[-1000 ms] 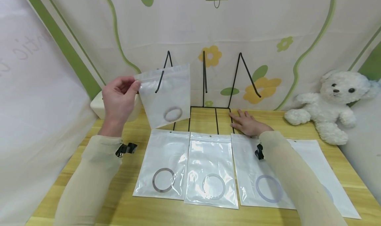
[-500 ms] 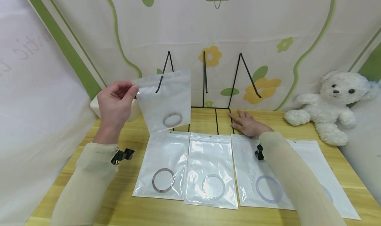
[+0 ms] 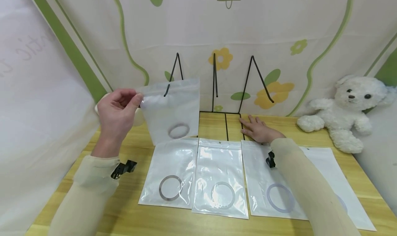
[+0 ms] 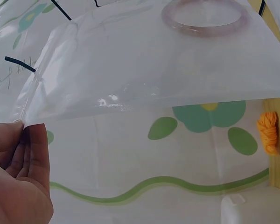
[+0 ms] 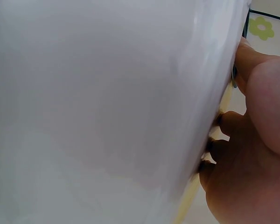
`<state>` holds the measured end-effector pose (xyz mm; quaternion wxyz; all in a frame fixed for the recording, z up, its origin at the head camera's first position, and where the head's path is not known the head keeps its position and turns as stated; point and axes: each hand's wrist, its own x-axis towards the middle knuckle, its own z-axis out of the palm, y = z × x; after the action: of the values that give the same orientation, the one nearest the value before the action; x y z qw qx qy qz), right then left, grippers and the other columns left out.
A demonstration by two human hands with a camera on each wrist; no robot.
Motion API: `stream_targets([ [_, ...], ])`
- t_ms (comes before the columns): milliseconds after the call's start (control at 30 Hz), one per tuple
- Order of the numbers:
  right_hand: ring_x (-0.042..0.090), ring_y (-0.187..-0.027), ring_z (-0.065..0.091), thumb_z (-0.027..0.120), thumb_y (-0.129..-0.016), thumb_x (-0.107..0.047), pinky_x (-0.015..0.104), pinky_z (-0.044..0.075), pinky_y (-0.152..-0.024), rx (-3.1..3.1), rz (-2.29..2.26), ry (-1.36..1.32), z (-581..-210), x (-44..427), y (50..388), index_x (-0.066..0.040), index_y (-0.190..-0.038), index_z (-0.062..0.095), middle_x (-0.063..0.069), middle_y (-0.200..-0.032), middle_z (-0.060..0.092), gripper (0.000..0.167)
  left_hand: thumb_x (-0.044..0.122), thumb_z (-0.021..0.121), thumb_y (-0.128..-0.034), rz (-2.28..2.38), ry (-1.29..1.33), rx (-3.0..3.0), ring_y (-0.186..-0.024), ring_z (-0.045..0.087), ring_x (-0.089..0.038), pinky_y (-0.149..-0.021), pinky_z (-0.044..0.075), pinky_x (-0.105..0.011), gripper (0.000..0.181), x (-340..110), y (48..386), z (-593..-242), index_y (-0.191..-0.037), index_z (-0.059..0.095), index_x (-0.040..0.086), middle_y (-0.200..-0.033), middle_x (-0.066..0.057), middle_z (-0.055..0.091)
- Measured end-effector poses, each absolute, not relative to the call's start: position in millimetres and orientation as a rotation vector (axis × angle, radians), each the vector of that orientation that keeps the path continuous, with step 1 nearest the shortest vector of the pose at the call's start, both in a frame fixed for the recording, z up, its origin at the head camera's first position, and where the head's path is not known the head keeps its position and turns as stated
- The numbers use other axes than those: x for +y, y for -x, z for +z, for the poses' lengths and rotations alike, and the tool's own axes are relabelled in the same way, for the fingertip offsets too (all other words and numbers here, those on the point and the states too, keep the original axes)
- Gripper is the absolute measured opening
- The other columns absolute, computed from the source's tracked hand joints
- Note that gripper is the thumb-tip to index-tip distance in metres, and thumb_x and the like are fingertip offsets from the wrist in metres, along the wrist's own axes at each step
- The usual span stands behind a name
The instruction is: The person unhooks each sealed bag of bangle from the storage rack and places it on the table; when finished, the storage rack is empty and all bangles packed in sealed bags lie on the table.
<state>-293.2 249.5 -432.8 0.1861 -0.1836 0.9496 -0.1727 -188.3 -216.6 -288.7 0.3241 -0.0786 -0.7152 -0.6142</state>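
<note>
My left hand [image 3: 116,115] pinches the upper left corner of a clear zip bag [image 3: 167,108] between thumb and fingers. Inside that bag lies a pinkish bangle [image 4: 200,31]. The bag hangs at the left prong [image 3: 166,90] of a black wire display rack [image 3: 215,77]; the prong's tip sticks out in front of it. My right hand [image 3: 258,130] rests, fingers spread, on the rack's base wire at the right. Below, several bagged bangles lie flat in a row: a brown bangle [image 3: 160,187], a pale bangle [image 3: 233,194] and a lilac bangle [image 3: 269,198] among them.
A white plush bear [image 3: 350,105] sits at the right back. Behind my left hand stands a white container [image 3: 139,118]. An orange yarn bundle [image 4: 269,133] shows in the left wrist view. Flowered cloth [image 3: 279,32] closes off the back of the wooden table [image 3: 149,225].
My left hand has moved down and slightly left, drawing the bag lower, so less of the prong shows in front of it. The right hand has stayed in place.
</note>
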Motion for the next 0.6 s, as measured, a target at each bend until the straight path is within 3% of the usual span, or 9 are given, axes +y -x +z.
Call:
stream_targets([
  [600, 0.064, -0.160, -0.013, 0.040, -0.118, -0.042, 0.078, -0.003, -0.127, 2.661, -0.508, 0.511, -433, 250, 293, -0.013, -0.175, 0.016, 0.034, -0.177, -0.009, 0.068, -0.003, 0.082, -0.0926, -1.618, 0.254, -1.863, -0.070, 0.070, -0.007, -0.064, 0.055, -0.015, 0.005, -223, 166, -290, -0.096, 0.081, 0.001, -0.083, 0.007, 0.077],
])
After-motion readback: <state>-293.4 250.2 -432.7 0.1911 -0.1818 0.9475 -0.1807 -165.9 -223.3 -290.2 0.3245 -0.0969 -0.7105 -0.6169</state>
